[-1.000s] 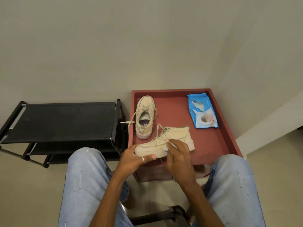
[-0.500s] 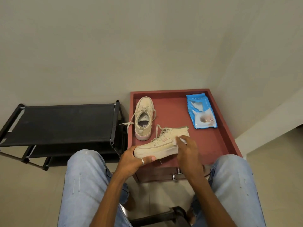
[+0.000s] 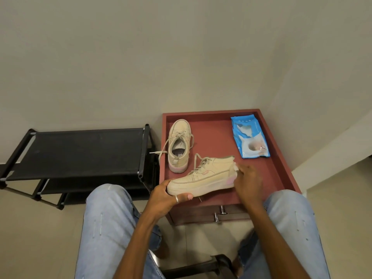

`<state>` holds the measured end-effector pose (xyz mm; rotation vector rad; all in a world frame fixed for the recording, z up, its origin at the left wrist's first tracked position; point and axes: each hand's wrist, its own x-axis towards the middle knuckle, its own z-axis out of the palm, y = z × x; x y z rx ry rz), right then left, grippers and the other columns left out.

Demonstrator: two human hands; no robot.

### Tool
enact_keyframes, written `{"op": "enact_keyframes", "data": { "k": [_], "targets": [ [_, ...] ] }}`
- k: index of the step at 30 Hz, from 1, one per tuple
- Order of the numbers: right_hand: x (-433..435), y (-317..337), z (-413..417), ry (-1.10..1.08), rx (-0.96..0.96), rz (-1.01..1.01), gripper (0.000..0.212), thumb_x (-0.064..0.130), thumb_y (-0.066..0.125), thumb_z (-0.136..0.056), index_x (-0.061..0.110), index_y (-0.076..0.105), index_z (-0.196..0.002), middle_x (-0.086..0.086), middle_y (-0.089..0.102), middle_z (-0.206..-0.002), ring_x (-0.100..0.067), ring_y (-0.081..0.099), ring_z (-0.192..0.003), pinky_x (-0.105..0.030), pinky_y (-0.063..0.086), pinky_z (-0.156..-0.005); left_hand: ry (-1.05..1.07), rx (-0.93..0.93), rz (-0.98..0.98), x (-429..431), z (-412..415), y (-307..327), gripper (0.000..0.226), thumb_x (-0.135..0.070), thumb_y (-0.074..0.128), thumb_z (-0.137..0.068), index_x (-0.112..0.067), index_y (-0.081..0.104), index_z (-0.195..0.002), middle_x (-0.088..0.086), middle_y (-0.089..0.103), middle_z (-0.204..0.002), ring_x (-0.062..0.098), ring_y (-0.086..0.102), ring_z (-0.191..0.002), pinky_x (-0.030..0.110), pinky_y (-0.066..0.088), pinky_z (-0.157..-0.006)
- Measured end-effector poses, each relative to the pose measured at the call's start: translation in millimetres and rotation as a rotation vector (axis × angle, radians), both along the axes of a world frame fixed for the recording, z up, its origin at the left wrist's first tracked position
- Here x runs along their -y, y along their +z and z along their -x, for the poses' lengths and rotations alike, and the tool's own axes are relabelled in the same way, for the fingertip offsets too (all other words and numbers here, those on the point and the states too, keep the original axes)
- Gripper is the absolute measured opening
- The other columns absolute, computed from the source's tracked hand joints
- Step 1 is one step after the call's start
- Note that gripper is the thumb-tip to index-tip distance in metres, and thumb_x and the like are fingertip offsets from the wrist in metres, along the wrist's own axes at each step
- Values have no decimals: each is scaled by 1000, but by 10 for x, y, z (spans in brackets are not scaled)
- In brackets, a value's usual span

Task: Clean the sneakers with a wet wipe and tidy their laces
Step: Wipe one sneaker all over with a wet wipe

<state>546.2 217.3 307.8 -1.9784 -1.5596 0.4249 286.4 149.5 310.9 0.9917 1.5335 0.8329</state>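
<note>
where walls [image 3: 141, 57] meet, red table [image 3: 217, 137], sneaker [image 3: 205, 179], rack [image 3: 86, 150]

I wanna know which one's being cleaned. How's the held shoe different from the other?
The held sneaker is side-on, left hand gripping its toe, right hand pressing a wipe to its heel; the other sneaker stands untouched on the red table. The other sneaker's opening shows; the held one's doesn't. Both are beige with pink heels.

Wet wipe [image 3: 235, 167], perhaps crumpled, largely behind right hand [image 3: 248, 182]
</note>
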Motion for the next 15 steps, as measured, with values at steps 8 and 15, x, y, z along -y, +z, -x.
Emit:
{"op": "enact_keyframes", "data": {
  "k": [8, 15],
  "targets": [
    [25, 19, 0, -35, -142, 45, 32, 4, 54, -93, 10, 67, -121, -13, 65, -119, -32, 59, -109, -37, 45, -92, -51, 167, 43, 55, 131, -40, 85, -29, 97, -62, -20, 59, -138, -3, 72, -125, 11, 67, -117, 35, 54, -104],
    [484, 181, 706, 285, 88, -213, 43, -16, 62, -71, 2, 71, -109, -15, 66, -105, -34, 61, -92, -40, 55, -79, 82, 217, 29, 46, 51, -5, 80, -7, 92, -66, -15, 56, -138, -1, 74, -118, 8, 71, -108, 23, 58, -87]
  ]
}}
